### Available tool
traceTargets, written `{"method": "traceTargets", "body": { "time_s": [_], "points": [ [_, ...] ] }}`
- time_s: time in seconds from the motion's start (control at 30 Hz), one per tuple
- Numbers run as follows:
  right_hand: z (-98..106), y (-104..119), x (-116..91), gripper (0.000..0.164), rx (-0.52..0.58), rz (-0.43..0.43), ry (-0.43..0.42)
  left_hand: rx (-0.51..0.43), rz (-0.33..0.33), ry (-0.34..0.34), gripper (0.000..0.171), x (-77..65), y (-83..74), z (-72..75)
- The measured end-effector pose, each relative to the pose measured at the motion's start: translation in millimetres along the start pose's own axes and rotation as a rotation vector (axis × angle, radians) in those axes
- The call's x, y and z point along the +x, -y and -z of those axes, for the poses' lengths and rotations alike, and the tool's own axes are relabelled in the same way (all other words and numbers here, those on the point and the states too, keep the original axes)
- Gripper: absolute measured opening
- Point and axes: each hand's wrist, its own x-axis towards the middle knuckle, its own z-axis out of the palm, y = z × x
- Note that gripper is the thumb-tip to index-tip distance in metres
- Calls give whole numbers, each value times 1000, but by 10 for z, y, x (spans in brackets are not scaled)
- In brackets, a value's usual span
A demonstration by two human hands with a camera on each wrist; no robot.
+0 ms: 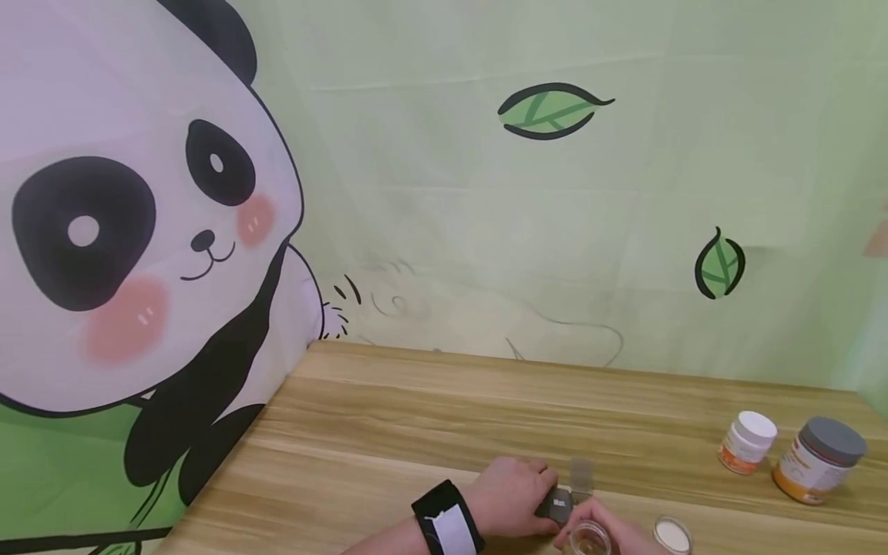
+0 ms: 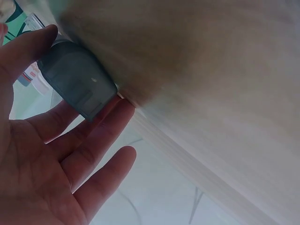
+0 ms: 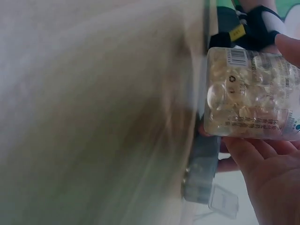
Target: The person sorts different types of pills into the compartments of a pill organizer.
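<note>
Nearest to us, our right hand (image 1: 613,526) grips the clear jar (image 1: 590,538), which lies at its 9 o'clock; we should tip it only little, so the capsules (image 3: 215,96) inside do not spill. At the jar's 10 o'clock is the grey box (image 1: 558,506), pinched by our left hand (image 1: 509,497), at this hand's 4 o'clock; we should hold it steady. Farther, toward 2 o'clock, stand the white bottle (image 1: 748,441) and the grey-lidded jar (image 1: 820,461).
</note>
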Motion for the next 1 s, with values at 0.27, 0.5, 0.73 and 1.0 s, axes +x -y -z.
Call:
{"method": "traceTargets", "body": {
  "time_s": [0.27, 0.5, 0.73, 1.0],
  "points": [
    [-55, -63, 29, 29, -138, 63, 9, -4, -9, -4, 38, 4, 6, -2],
    [-82, -84, 30, 28, -174, 73, -6, 1, -4, -7, 38, 7, 3, -1],
    [-77, -76, 25, 26, -179, 39, -15, -6, 3, 1, 37, -4, -1, 12],
    [-72, -103, 9, 33, -264, 57, -14, -3, 8, 0, 37, -8, 0, 1]
  ]
}}
